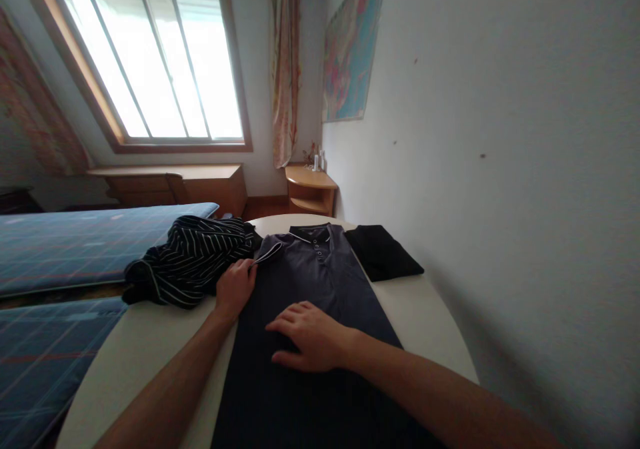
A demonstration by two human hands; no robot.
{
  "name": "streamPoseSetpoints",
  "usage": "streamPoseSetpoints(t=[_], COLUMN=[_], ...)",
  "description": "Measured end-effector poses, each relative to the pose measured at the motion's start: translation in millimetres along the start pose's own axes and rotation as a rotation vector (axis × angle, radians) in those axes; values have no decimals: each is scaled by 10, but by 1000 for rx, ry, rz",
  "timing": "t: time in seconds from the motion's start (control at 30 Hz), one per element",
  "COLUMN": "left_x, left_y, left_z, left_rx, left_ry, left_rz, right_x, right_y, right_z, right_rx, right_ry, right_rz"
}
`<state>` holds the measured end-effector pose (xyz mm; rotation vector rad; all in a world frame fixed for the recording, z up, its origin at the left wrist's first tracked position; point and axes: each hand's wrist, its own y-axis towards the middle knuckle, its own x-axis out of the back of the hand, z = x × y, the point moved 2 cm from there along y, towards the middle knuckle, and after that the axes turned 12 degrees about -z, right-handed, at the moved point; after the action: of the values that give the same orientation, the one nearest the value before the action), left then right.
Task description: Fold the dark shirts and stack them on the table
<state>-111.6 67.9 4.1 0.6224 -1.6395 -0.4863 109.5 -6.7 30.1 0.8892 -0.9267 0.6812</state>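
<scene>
A dark grey polo shirt (300,282) lies spread on the white round table (435,309), its white-edged collar and buttons at the far end. My left hand (237,285) is closed at the shirt's left edge, pinching the white-trimmed sleeve cuff, which is folded inward. Over the middle of the shirt, my right hand (307,337) is palm down with its fingers apart; it holds nothing. Whether its palm presses on the cloth is hard to tell.
A crumpled black-and-white striped garment (200,255) lies on the table's left side. On the right sits a folded black garment (384,252). Beds with blue plaid covers (65,249) stand left of the table, and a white wall (500,189) rises on the right.
</scene>
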Motion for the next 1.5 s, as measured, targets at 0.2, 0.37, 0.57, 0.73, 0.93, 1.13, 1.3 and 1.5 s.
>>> streamPoseSetpoints(t=[0.2, 0.37, 0.57, 0.73, 0.93, 1.13, 1.3, 1.5], left_x=[-17, -2, -60, -109, -137, -177, -195, -195], left_y=[-16, -18, -13, 11, 42, 31, 29, 61], left_z=[-16, -81, 45, 194, 262, 310, 298, 279], left_rx=[-73, -143, -114, 17, 51, 36, 67, 100], left_ry=[-72, -123, -189, -283, -324, -328, -321, -309], left_rz=[-57, -47, 22, 100, 210, 155, 143, 176], right_x=[77, 22, -33, 65, 88, -2, -114, -255], right_y=[540, 918, 1136, 1083, 1067, 1392, 1780, 2124], right_z=[-743, -1104, -1241, -1275, -1381, -1700, -1889, -2040], right_rx=[-382, -424, -404, -329, -368, -584, -676, -796], right_ry=[-244, -318, -255, -272, -324, -225, -155, -132], right_rz=[-273, -324, -416, -459, -314, -333, -330, -257])
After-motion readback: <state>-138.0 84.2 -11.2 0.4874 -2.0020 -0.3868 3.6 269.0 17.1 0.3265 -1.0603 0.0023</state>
